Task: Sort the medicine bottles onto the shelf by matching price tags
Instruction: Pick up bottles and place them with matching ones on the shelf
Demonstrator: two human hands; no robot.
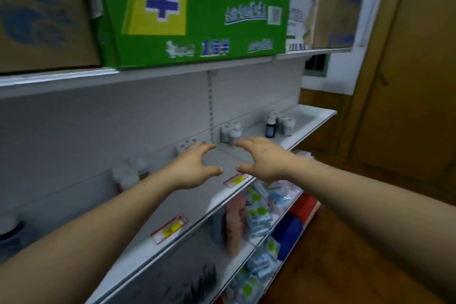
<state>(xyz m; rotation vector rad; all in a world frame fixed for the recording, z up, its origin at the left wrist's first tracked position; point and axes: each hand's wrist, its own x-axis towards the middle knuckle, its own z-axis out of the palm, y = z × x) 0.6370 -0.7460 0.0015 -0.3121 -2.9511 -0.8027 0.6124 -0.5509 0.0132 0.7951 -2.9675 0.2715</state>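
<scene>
The left hand (195, 165) is held out over the white shelf (187, 207), with its fingers bent a little and its thumb spread away from them. Nothing is held in it. The right hand (262, 158) is held the same way just beside it, and nothing is held in it either. The two hands are turned toward each other, and a small gap of bare shelf is seen between them.

Just past the hands, a small group of white medicine bottles (230, 132) is seen by the back wall. Further right a second group of bottles (285, 122) is lined up, with one dark bottle (270, 128) at its left side. More bottles (127, 175) are partly hidden behind the left arm — too blurry to be told apart.

Two red and yellow tags are stuck on the shelf's front edge: the far price tag (237, 179) right under the hands, and the near price tag (170, 228) under the left arm.

A big green box (197, 7) is set on the shelf above, with a brown box (42, 15) beside it. Blue and white packs (256, 215) are piled on the lower shelves — and a wooden door (407, 81) is seen at the far right
</scene>
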